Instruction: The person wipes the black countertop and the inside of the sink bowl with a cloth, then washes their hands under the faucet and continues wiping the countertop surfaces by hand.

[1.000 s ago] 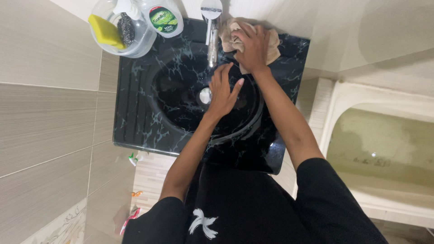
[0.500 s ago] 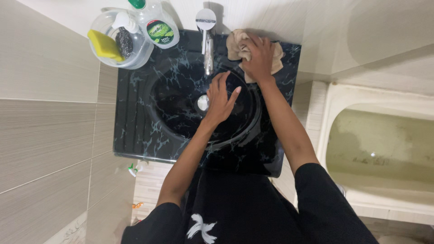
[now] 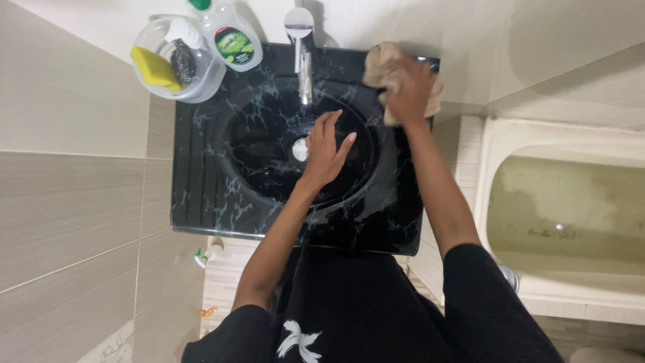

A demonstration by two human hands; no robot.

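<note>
A black marbled sink (image 3: 201, 175) with a round basin fills the middle of the view. My right hand (image 3: 410, 87) presses a beige cloth (image 3: 380, 64) onto the sink's far right corner. My left hand (image 3: 324, 149) hangs over the basin with fingers spread, holding nothing, right beside the metal drain (image 3: 299, 149). A chrome tap (image 3: 303, 47) stands at the back edge, between the two hands.
A clear plastic bowl (image 3: 201, 81) with a yellow sponge (image 3: 152, 64) and steel scourer (image 3: 181, 62) sits at the sink's far left corner, a dish soap bottle (image 3: 228, 37) beside it. A white bathtub (image 3: 564, 215) lies to the right. Tiled wall on the left.
My right hand has slid the cloth rightward along the back of the sink, from beside the tap to the far right corner. My left hand has stayed over the basin.
</note>
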